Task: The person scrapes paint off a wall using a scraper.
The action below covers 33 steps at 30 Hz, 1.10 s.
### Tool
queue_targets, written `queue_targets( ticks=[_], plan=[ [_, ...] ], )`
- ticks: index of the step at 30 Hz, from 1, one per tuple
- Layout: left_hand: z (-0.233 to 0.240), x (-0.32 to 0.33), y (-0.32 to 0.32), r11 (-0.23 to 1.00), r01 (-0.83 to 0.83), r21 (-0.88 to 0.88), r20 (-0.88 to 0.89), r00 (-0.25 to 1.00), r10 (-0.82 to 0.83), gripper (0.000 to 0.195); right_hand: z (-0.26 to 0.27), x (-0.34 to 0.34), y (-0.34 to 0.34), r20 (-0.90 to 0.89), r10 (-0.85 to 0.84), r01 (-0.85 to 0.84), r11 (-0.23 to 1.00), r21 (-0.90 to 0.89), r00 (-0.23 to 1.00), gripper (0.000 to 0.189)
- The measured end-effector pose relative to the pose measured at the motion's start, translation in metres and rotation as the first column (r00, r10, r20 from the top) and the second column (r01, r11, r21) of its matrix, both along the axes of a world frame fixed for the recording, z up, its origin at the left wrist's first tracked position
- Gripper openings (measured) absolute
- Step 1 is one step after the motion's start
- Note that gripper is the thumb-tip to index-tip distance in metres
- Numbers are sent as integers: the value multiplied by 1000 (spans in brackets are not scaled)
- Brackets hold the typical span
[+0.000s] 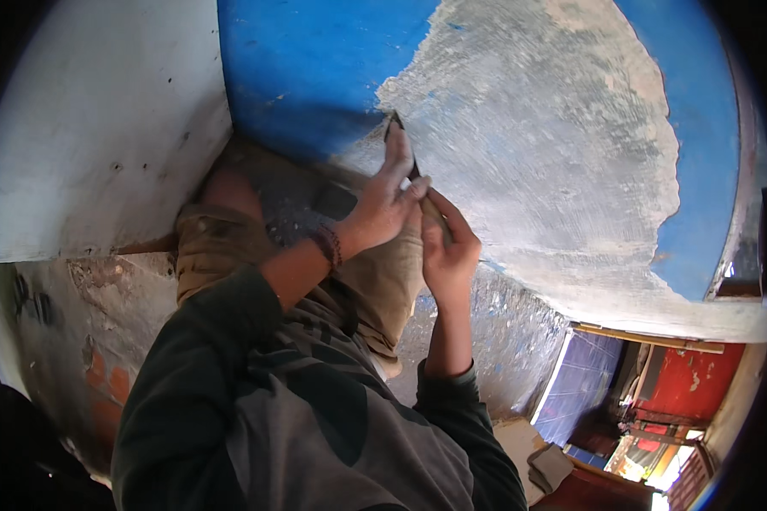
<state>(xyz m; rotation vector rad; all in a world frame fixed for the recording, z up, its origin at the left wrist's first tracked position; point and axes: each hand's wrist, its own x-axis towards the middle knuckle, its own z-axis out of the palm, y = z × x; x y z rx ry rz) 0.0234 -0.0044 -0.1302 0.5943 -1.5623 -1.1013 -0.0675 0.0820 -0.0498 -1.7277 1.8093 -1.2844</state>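
Observation:
A narrow dark-bladed scraping tool [415, 168] rests with its tip against the wall, where the blue paint [319, 70] meets the bare grey plaster [524, 147]. My right hand [450, 259] is wrapped around its pale handle [446, 231]. Farther up, my left hand [380, 204] lies along the blade, fingers extended close to the tip and thumb by the handle end. Pale dust coats the left fingers, and a dark beaded bracelet [327, 246] circles that wrist. The fingers hide much of the blade, so its exact type is unclear.
A white panel [102, 128] with small holes closes off the left side. My bent knees in brown trousers [383, 287] are close to the wall. Paint flakes litter the floor [505, 338]. At lower right, a doorway shows blue tiles [581, 377] and a red panel [693, 383].

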Motion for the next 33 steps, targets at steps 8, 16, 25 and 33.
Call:
queue_targets(
  ticks=[8, 16, 25, 33],
  plan=[
    [4, 12, -3, 997, -45, 55, 38, 998, 43, 74, -8, 4, -5, -18, 9, -10, 1000, -30, 1000, 33],
    [23, 15, -5, 984, -28, 177, -45, 998, 36, 71, 23, 21, -16, -324, 12, -35, 997, -66, 946, 31],
    [34, 14, -9, 939, 137, 315, -286, 957, -43, 46, 66, 41, -28, -485, 40, -16, 998, 53, 874, 28],
    [18, 16, -17, 855, -405, -324, -183, 913, 364, 20, 65, 56, -36, -632, 120, -85, 993, 84, 766, 26]
  ],
)
